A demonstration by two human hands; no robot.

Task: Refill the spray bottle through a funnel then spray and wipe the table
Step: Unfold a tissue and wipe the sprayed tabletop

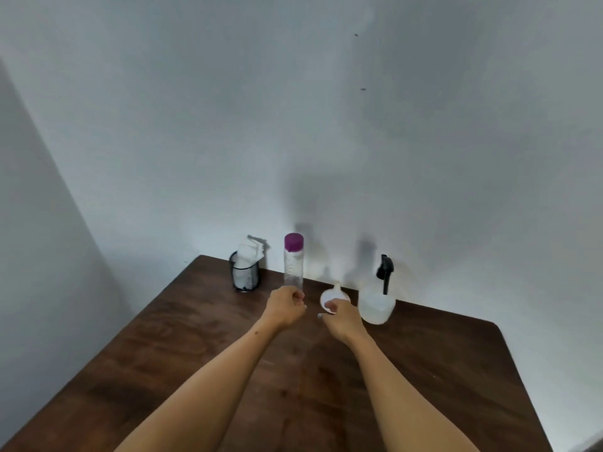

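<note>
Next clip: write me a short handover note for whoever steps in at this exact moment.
Left hand grips the base of the clear bottle, purple cap still on. Right hand is at the white funnel lying on the table; grip unclear. Spray bottle stands to the right with its black sprayer on. Mesh cup of wipes sits back left.
Done: nothing visible.
Left: remove the sprayer, seat the funnel, pour, reclose, spray, wipe.

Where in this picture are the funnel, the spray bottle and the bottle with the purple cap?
funnel (333, 295): head view, on its white cone, just beyond the right hand.
spray bottle (375, 306): head view, on its translucent body below the black trigger head.
bottle with the purple cap (293, 270): head view, on its clear wall.
</note>
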